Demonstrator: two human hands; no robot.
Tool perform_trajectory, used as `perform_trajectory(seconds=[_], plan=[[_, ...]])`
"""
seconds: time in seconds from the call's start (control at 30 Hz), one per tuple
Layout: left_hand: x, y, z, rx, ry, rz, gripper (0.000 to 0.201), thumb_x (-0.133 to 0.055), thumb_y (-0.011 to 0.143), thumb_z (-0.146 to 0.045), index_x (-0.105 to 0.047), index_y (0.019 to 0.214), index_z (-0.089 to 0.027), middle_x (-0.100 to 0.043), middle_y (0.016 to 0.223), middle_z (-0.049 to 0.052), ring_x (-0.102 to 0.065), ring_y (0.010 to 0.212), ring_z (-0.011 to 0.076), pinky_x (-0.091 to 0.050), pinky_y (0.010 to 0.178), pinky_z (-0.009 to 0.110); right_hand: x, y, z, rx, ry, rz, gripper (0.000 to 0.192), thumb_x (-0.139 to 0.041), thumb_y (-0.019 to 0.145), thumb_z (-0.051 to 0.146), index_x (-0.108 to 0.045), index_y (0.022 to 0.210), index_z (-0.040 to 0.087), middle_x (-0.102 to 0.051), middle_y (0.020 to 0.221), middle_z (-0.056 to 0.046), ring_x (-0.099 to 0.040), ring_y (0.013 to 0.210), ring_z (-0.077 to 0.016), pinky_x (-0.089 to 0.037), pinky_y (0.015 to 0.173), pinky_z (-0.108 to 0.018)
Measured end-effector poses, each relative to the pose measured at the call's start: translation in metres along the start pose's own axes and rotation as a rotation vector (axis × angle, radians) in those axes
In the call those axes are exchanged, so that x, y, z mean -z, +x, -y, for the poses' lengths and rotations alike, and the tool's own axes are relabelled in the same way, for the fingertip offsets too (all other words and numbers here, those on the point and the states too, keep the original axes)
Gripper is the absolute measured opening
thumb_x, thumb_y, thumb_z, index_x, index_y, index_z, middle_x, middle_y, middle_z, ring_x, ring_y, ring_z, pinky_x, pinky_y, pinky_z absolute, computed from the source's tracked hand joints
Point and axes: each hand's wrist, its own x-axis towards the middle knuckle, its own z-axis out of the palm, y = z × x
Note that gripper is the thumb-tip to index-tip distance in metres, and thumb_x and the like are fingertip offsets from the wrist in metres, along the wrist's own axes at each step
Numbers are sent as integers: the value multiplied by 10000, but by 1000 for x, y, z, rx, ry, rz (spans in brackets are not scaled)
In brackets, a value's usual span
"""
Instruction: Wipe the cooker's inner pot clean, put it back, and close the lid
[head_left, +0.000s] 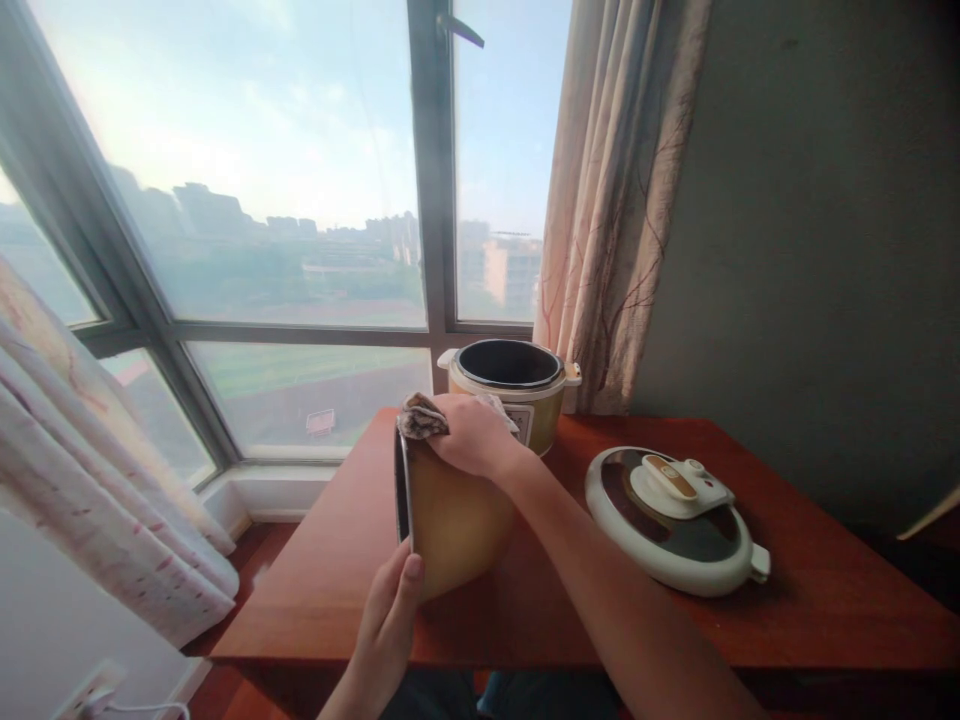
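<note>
A gold-coloured inner pot (461, 520) with a dark inside is tipped on its side above the table, its mouth facing left. My left hand (391, 600) grips the pot's rim at the lower edge, thumb on the outer wall. Near the top of the rim, my right hand (476, 435) presses a crumpled brown-and-white cloth (424, 416) against the pot. Behind it stands the pressure cooker body (546, 405), upright with its dark opening uncovered. To the right lies the cooker's round lid (667, 515), cream-rimmed with a handle on top.
The reddish-brown wooden table (810, 590) bears all these things. Beyond it is a large window (300, 200), with a beige curtain (607, 200) at the right and another curtain (97, 470) at the left. A wall socket with a white plug (94, 695) shows at the lower left.
</note>
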Motion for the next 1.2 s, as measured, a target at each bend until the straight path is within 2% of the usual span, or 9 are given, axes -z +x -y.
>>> perform_trajectory(seconds=[0.1, 0.23, 0.4, 0.5, 0.6, 0.77, 0.97, 1.07, 1.2], plan=[[8, -10, 31, -101, 126, 62, 607, -607, 750, -726, -773, 910, -164, -718, 877, 108, -636, 927, 295, -506, 904, 387, -6, -1, 2, 2, -18, -53, 235, -462, 914, 329, -650, 1023, 239, -718, 1083, -58, -643, 985, -237, -436, 832, -328], [5, -13, 46, -118, 82, -42, 622, -530, 782, -760, -710, 771, -165, -676, 807, 92, -601, 806, 244, -506, 805, 349, -10, -11, 2, 29, 12, -110, 301, -516, 866, 288, -638, 1138, 252, -696, 1179, -41, -597, 1115, -234, -403, 964, -351], [-3, -3, 21, -73, 29, 64, 648, -483, 793, -785, -558, 582, -177, -545, 594, 32, -474, 605, 169, -443, 602, 280, -20, -36, -1, 31, 1, -189, 579, -556, 822, 337, -527, 1382, 191, -517, 1464, -72, -419, 1346, -283, -222, 1160, -446], [-6, -1, 6, -36, -49, 86, 632, -529, 776, -772, -555, 566, -176, -505, 535, 9, -439, 577, 157, -443, 602, 276, -32, -58, 1, 70, 6, -222, 682, -575, 784, 340, -467, 1445, 208, -424, 1541, -51, -314, 1423, -297, -110, 1201, -480], [-9, 1, -3, 14, -140, 99, 576, -598, 765, -721, -653, 641, -162, -584, 571, 30, -531, 644, 198, -487, 679, 301, -48, -84, 8, 122, 29, -291, 738, -572, 764, 349, -419, 1476, 227, -331, 1593, -28, -235, 1467, -298, -42, 1214, -507], [-14, 7, -19, 146, -305, 97, 540, -672, 726, -683, -762, 864, -169, -734, 751, 75, -661, 821, 273, -545, 732, 328, -94, -133, 14, 134, 66, -412, 730, -506, 776, 284, -375, 1494, 260, -290, 1610, -12, -220, 1479, -313, -94, 1199, -571], [-20, 24, -42, 336, -448, 131, 609, -713, 714, -654, -754, 1005, -121, -777, 857, 90, -717, 856, 284, -582, 764, 360, -144, -169, 4, 142, 81, -377, 743, -492, 780, 317, -350, 1507, 257, -310, 1602, -34, -232, 1473, -344, -217, 1159, -618], [-22, 29, -56, 378, -510, 170, 607, -694, 765, -609, -720, 1128, -123, -781, 938, 99, -726, 909, 288, -581, 827, 385, -148, -171, 2, 112, 71, -368, 753, -503, 774, 317, -350, 1508, 259, -293, 1609, -33, -219, 1476, -348, -223, 1153, -623], [-26, 29, -79, 464, -586, 204, 557, -640, 847, -535, -669, 1238, -139, -771, 1030, 106, -721, 979, 282, -565, 907, 404, -126, -161, 3, 131, 22, -368, 766, -527, 754, 297, -360, 1501, 273, -279, 1615, -23, -202, 1481, -337, -181, 1162, -613]])
